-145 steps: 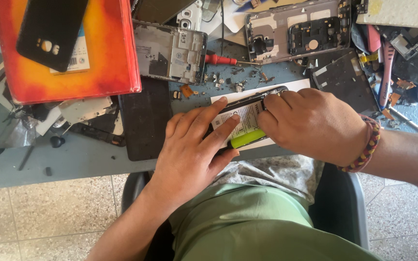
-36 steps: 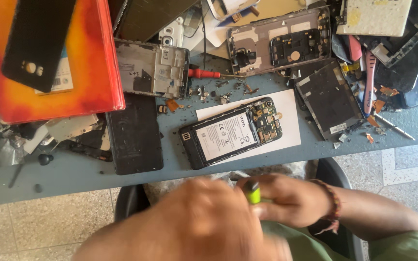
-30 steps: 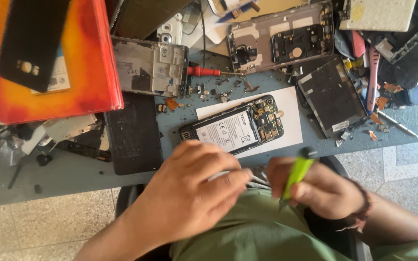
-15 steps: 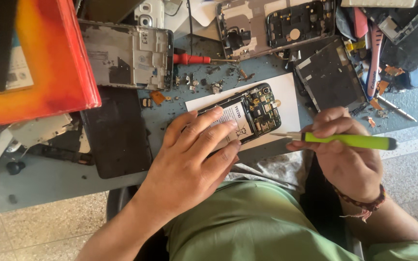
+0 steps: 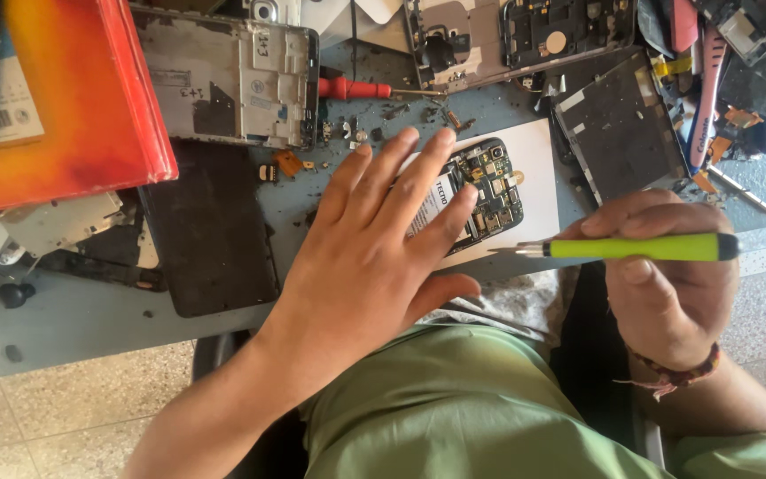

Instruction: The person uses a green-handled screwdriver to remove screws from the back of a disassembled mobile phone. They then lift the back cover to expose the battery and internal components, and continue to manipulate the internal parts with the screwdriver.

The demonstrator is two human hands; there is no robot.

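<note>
An opened phone (image 5: 480, 191) with its circuit board showing lies on a white sheet of paper (image 5: 538, 164) near the bench's front edge. My left hand (image 5: 370, 257) rests flat on the phone with fingers spread, covering its battery end. My right hand (image 5: 667, 275) is off to the right, holding a green-handled screwdriver (image 5: 636, 247) level, metal tip pointing left toward the phone, just short of it.
A blue-grey bench (image 5: 90, 328) carries a red box (image 5: 64, 98), a metal phone frame (image 5: 228, 75), a dark panel (image 5: 210, 231), a red screwdriver (image 5: 356, 88), more opened phones (image 5: 534, 35), another dark panel (image 5: 613, 133) and scattered screws. Tiled floor lies below.
My hands came up from my lap. The left hand settled flat on the phone. The right hand swung the green screwdriver out to the right, now held level.
</note>
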